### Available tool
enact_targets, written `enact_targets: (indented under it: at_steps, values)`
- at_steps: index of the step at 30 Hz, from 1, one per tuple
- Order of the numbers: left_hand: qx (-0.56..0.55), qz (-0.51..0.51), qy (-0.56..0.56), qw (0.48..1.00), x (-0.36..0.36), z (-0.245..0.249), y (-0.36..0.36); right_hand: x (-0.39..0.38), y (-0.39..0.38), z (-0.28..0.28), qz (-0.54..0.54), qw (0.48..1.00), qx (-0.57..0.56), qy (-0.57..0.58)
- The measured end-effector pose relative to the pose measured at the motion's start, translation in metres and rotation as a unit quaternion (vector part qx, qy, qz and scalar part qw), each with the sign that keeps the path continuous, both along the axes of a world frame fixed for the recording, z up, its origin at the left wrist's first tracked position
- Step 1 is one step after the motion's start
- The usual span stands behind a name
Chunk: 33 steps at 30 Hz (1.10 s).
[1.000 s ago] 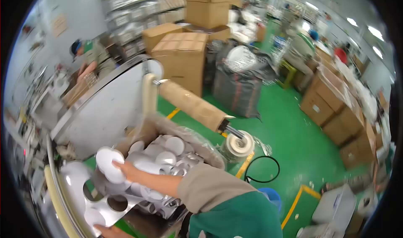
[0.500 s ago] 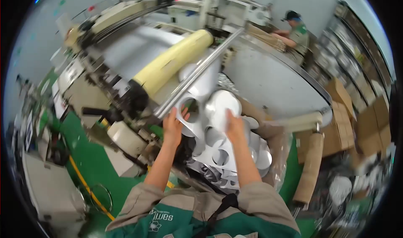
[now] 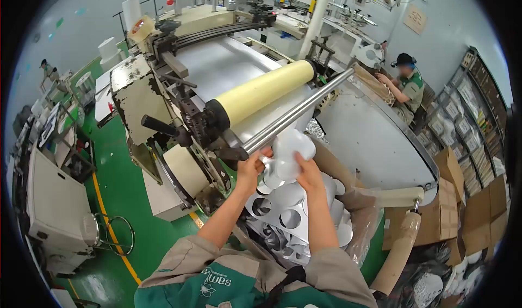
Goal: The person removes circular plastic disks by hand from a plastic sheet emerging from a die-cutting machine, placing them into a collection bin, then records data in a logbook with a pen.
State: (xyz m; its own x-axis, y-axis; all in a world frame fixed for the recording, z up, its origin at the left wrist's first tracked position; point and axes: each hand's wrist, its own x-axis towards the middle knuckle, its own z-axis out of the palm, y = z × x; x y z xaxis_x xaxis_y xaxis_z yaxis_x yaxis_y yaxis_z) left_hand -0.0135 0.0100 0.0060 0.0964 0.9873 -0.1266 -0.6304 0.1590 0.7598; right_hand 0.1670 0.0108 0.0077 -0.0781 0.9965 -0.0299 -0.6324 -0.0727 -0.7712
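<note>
My left hand (image 3: 250, 170) pinches the crumpled edge of a silvery punched sheet, just below the steel bar (image 3: 299, 111). My right hand (image 3: 310, 173) is closed on the right edge of round silver-white discs (image 3: 293, 147), which overlap the sheet. Its thumb and fingertips are at the discs' rim. Beneath both hands, a lined box (image 3: 361, 221) is heaped with loose discs and punched silver sheets (image 3: 273, 206) with round holes.
A yellow roller (image 3: 266, 90) and a web of silver film (image 3: 228, 60) run across the machine ahead. To its left juts a black handle (image 3: 157, 126). A grey panel (image 3: 375, 131), a wrapped roll (image 3: 398, 251) and cardboard boxes (image 3: 484, 213) are at right. A co-worker (image 3: 408, 88) sits beyond.
My hands have come closer together. The left, earlier spread by a hole in a sheet, now pinches sheet edge; the discs are nearer to it. The view has shifted left.
</note>
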Motion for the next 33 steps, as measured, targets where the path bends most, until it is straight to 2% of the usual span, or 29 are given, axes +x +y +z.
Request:
enact_targets:
  at_steps: [1, 2, 3, 5, 7, 10, 13, 14, 17, 19, 20, 23, 25, 27, 28, 29, 30, 33]
  values:
    - [0.017, 0.059, -0.029, 0.998, 0.002, 0.009, 0.002, 0.017, -0.008, -0.014, 0.006, 0.996, -0.022, 0.090]
    - [0.026, 0.076, -0.042, 0.996, -0.003, -0.005, 0.014, 0.039, -0.012, -0.039, -0.011, 0.985, -0.047, 0.166]
    - [0.037, 0.091, -0.054, 0.994, -0.009, -0.019, 0.025, 0.055, -0.017, -0.052, -0.081, 0.975, -0.066, 0.196]
    - [0.026, 0.101, -0.059, 0.993, -0.013, -0.017, 0.032, 0.071, -0.035, -0.033, -0.122, 0.973, -0.054, 0.189]
    - [0.024, 0.092, -0.063, 0.993, -0.010, -0.009, 0.031, 0.075, -0.041, -0.009, -0.157, 0.981, -0.011, 0.111]
    - [0.013, 0.029, -0.075, 0.997, 0.005, 0.007, 0.000, 0.063, -0.029, 0.022, -0.113, 0.988, 0.029, -0.100]
    - [-0.021, -0.004, -0.035, 0.999, 0.009, -0.003, -0.017, 0.030, -0.013, 0.046, -0.046, 0.981, 0.074, -0.174]
    - [-0.039, 0.026, -0.016, 0.999, 0.005, -0.020, -0.005, 0.021, -0.006, 0.047, -0.025, 0.979, 0.072, -0.191]
    - [-0.014, 0.056, -0.060, 0.997, 0.000, -0.019, 0.015, -0.003, 0.014, 0.044, 0.037, 0.966, 0.056, -0.251]
    - [-0.012, 0.040, -0.049, 0.998, 0.004, -0.016, 0.014, -0.012, 0.028, 0.031, 0.079, 0.950, 0.025, -0.300]
    - [-0.009, 0.037, -0.045, 0.998, 0.005, -0.020, 0.013, -0.016, 0.031, 0.025, 0.066, 0.941, 0.034, -0.331]
    - [-0.020, 0.012, -0.066, 0.998, 0.006, -0.016, 0.006, -0.009, 0.014, 0.017, 0.027, 0.986, 0.040, -0.158]
    - [-0.052, -0.022, -0.083, 0.995, 0.005, 0.014, -0.003, 0.020, 0.014, -0.028, -0.001, 0.993, 0.015, -0.115]
    - [-0.023, 0.025, -0.075, 0.997, 0.006, 0.020, -0.001, 0.062, 0.012, -0.070, -0.045, 0.994, 0.027, -0.093]
    - [-0.007, 0.059, -0.067, 0.996, 0.003, 0.009, 0.006, 0.072, 0.005, -0.067, -0.071, 0.996, -0.012, 0.050]
    - [0.011, 0.092, -0.058, 0.994, 0.000, 0.004, 0.010, 0.081, -0.003, -0.059, -0.096, 0.975, -0.049, 0.193]
    - [0.033, 0.115, -0.042, 0.992, 0.000, 0.004, 0.009, 0.089, -0.010, -0.053, -0.115, 0.966, -0.064, 0.222]
    - [0.057, 0.081, -0.080, 0.992, 0.005, 0.004, 0.004, 0.086, -0.025, -0.012, -0.123, 0.987, -0.004, 0.105]
